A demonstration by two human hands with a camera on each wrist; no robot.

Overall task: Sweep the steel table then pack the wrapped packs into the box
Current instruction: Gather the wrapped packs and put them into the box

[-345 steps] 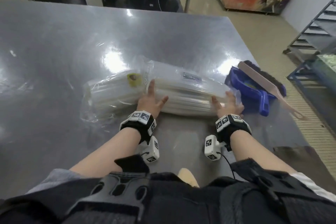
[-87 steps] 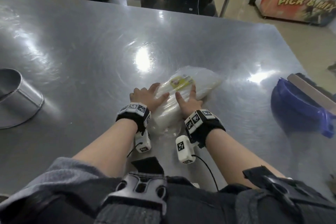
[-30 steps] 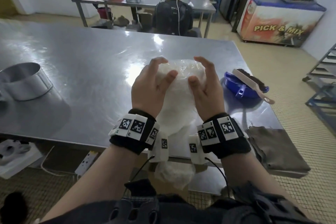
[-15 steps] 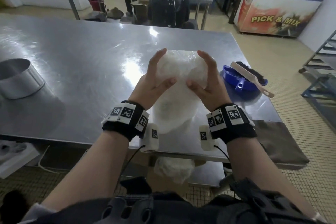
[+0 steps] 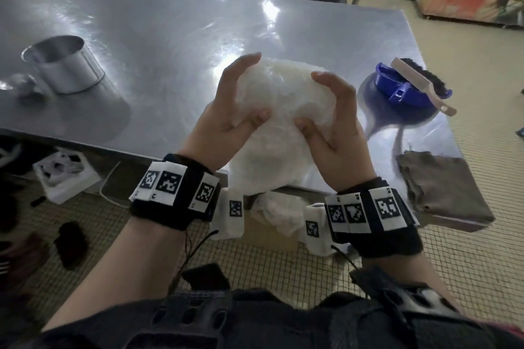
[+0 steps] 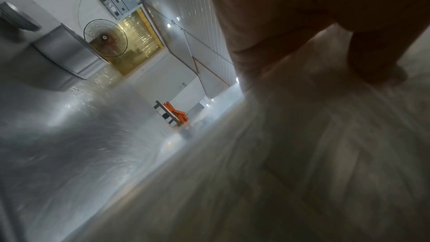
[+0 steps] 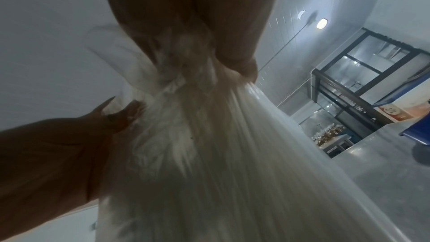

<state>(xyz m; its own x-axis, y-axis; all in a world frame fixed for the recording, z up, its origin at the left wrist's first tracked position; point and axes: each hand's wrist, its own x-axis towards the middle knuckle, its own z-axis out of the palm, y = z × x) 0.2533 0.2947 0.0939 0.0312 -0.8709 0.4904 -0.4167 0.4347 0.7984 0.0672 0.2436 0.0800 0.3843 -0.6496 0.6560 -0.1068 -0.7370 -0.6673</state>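
Observation:
A long pack wrapped in clear plastic stands on end in the air at the steel table's near edge, its lower end hanging below the table top. My left hand grips its upper left side and my right hand its upper right, thumbs pressed into the wrap. Under the pack a cardboard box sits on the floor with another wrapped pack in it. The right wrist view shows the pack as pale ribbed plastic. In the left wrist view the pack is blurred.
A blue dustpan with a wooden brush across it sits at the table's right side. A brown cloth lies on the near right corner. A steel pot stands far left. A white power strip lies on the tiled floor.
Both hands stay on the pack. It has come lower and nearer me, towards the table's front edge over the box. My head has tilted down.

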